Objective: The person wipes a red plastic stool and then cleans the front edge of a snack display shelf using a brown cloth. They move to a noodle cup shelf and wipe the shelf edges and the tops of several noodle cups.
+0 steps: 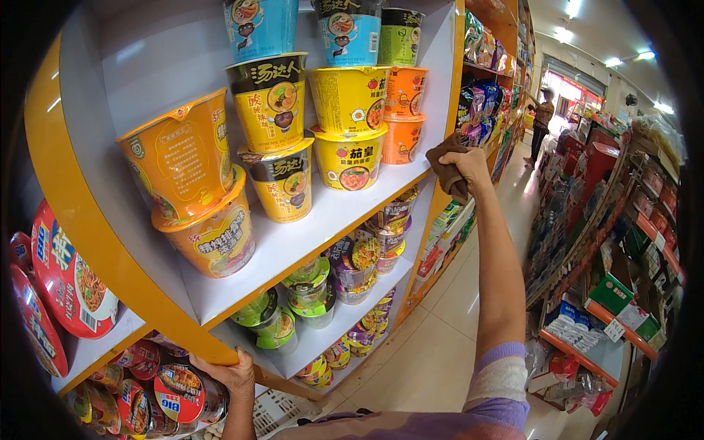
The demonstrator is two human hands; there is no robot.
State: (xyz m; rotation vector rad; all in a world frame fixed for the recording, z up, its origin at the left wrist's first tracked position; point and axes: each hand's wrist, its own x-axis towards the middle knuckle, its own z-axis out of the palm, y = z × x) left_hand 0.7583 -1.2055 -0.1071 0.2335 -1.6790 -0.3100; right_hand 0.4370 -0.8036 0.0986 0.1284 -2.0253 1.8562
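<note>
My right hand (467, 168) grips a crumpled brown cloth (448, 165) against the right upright (440, 181) of the shelf unit, near the end of the white shelf board (286, 236). Lower left, my left hand (231, 371) grasps the orange edge of the left upright (192, 338). Cup noodles stand stacked on the board between them: orange tubs (206, 236), yellow-and-black cups (280, 184), yellow tubs (349, 159) and small orange cups (401, 140). Blue cups (349, 36) and a green cup (400, 38) top the rear stacks.
Lower shelves hold green-lidded cups (278, 324) and purple tubs (352, 261). Red noodle bowls (74, 275) fill the left bay. A white plastic basket (283, 412) sits on the floor below. Across the tiled aisle (418, 352) runs a merchandise rack (616, 308). Another person (542, 126) stands far down the aisle.
</note>
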